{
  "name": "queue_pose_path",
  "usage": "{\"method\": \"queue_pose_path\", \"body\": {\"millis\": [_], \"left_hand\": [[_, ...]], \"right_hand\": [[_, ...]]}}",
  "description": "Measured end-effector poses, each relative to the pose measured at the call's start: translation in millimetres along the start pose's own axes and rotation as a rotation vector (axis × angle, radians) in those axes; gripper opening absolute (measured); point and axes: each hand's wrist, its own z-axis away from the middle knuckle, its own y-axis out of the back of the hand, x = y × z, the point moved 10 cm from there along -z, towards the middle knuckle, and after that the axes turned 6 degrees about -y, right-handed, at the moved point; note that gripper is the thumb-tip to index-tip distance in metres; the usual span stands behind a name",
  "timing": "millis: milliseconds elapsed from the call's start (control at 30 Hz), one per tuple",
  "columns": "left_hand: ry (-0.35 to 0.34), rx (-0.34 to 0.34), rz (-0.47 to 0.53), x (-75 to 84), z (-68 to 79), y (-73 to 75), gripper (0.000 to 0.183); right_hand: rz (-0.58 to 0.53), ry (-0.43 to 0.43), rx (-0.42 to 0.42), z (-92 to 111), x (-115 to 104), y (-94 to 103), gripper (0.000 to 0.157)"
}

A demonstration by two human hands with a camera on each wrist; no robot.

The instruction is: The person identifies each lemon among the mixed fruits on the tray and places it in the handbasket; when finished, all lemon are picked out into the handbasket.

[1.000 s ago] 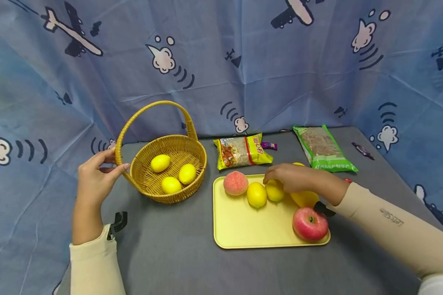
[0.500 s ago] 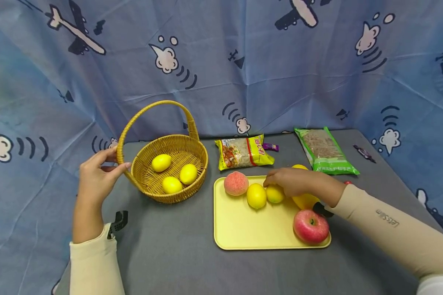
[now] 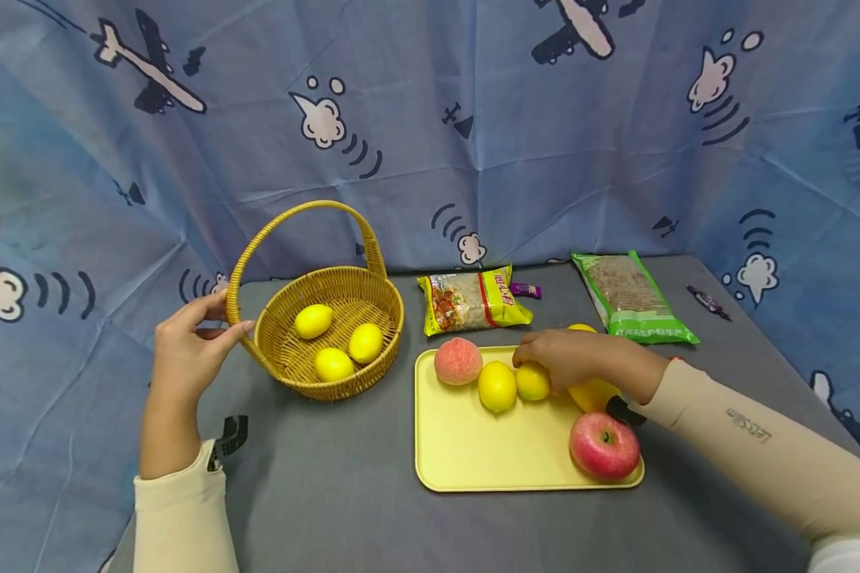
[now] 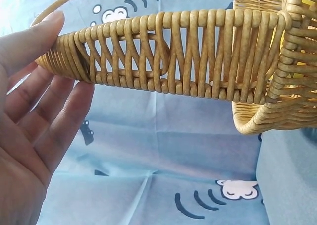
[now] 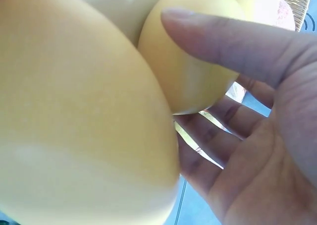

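Note:
At the left, my left hand (image 3: 189,342) pinches the side of the tall handle (image 3: 238,274) of a yellow wicker basket (image 3: 344,390); the left wrist view shows thumb and fingers around the woven handle (image 4: 173,56). Inside the basket lie three lemons (image 3: 313,321). Over the pale yellow tray (image 3: 473,461), my right hand (image 3: 566,358) grips a lemon (image 3: 533,382); in the right wrist view the thumb presses this lemon (image 5: 198,81), with fingers behind it. Another lemon (image 3: 498,387) and a peach (image 3: 458,361) sit to its left. A larger yellow fruit (image 3: 595,395) is partly hidden under the right wrist.
A red apple (image 3: 605,446) occupies the tray's front right corner. Behind the tray lie a yellow food packet (image 3: 473,299), a small purple packet (image 3: 526,290) and a green-edged bag (image 3: 632,298). A dark wrapped sweet (image 3: 708,302) is farther right. Patterned blue cloth (image 3: 416,119) hangs behind the table.

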Motion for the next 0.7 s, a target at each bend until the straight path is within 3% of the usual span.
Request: {"method": "queue_pose_path", "body": {"millis": [433,700], "left_hand": [[-0.014,0.003,-0.014,0.5,-2.5,0.5,0.051],[0.007,-0.002,0.001,-0.3,-0.6,-0.7,0.051]], "right_hand": [[-0.002,-0.037,-0.054,-4.1,1.9,0.2,0.056],[-0.02,-0.012,-0.082,-7.3,-0.5,-2.6,0.057]]}}
